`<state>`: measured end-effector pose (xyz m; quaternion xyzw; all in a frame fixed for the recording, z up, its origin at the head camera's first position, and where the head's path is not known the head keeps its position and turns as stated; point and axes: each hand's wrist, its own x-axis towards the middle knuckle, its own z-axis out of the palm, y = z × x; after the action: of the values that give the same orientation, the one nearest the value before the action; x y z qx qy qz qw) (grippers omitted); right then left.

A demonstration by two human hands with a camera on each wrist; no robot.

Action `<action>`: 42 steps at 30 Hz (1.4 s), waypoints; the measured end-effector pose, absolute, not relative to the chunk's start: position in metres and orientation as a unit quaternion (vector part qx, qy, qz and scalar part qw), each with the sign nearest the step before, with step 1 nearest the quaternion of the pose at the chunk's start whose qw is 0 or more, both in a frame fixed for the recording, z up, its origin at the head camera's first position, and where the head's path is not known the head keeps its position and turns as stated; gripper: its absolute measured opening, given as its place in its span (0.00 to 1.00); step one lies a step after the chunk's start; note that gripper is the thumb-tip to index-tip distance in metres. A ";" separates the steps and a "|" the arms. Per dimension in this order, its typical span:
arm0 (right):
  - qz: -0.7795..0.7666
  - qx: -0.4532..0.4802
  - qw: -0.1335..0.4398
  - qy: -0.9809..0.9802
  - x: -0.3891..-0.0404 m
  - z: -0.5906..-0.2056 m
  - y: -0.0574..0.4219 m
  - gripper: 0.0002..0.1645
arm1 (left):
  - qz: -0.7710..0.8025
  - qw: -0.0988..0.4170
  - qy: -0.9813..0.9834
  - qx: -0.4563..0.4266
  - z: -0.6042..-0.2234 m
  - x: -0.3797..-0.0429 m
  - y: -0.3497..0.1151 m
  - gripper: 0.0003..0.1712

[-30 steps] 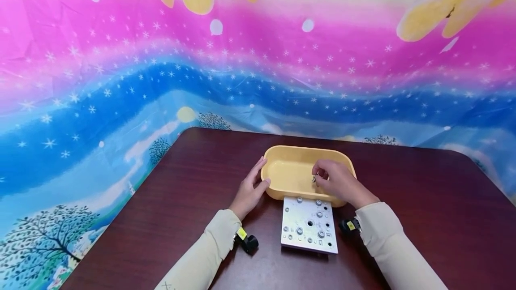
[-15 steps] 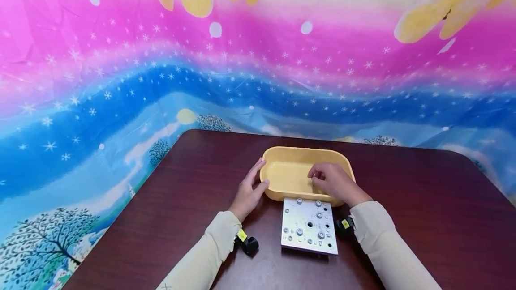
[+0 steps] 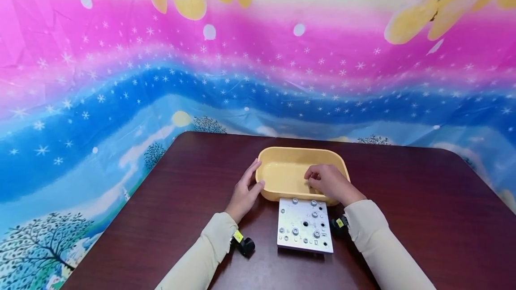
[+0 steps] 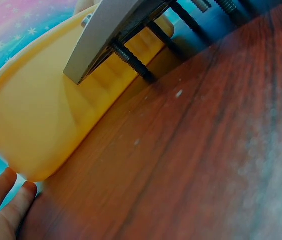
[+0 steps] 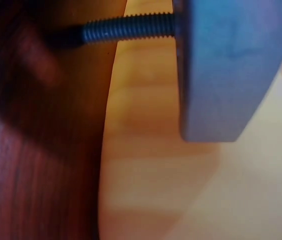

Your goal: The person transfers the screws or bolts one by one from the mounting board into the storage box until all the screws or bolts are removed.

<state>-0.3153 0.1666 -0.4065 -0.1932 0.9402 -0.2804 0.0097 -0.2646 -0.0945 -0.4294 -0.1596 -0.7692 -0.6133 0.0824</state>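
A yellow oblong bin (image 3: 282, 178) stands on the table. My left hand (image 3: 243, 196) holds its rounded left end, thumb on the near side and fingers on the far side. Inside the bin's right half is my right hand (image 3: 331, 183), fingers bent and thumb towards the index finger. Its fingertips point at the bin's floor; whether a small part sits between them is too small to see. In front of the bin lies a silver metal plate (image 3: 300, 232) with several socket-head screws and open holes. Threaded screw shanks (image 4: 131, 59) stick out beneath the plate in the left wrist view.
The dark reddish-brown table (image 3: 193, 182) has rounded far corners. Behind it hangs a colourful printed cloth (image 3: 250, 70). Black wrist cameras (image 3: 246, 246) sit on both wrists. The plate's far edge reaches the bin's near wall, between the two arms.
One second ago a small metal piece showed at my right fingertips; now I cannot make it out. The right hand has dipped slightly lower and left in the bin. The left hand keeps its hold.
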 end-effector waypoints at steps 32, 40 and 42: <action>-0.254 -0.321 -0.054 0.911 -0.283 -0.357 0.153 0.06 | -0.605 0.093 -0.775 -0.157 -0.465 -0.290 -0.098 0.33; -0.179 -0.327 0.138 0.918 -0.234 -0.332 0.135 0.07 | -0.604 0.095 -0.776 -0.154 -0.464 -0.290 -0.098 0.33; -0.152 -0.315 0.155 0.924 -0.224 -0.332 0.128 0.08 | -0.604 0.096 -0.776 -0.154 -0.460 -0.287 -0.096 0.33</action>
<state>-0.2235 0.1285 -0.3319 -0.3152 0.9239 -0.1522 0.1548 -0.2869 -0.0964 -0.4603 -0.1539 -0.7760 -0.6041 0.0955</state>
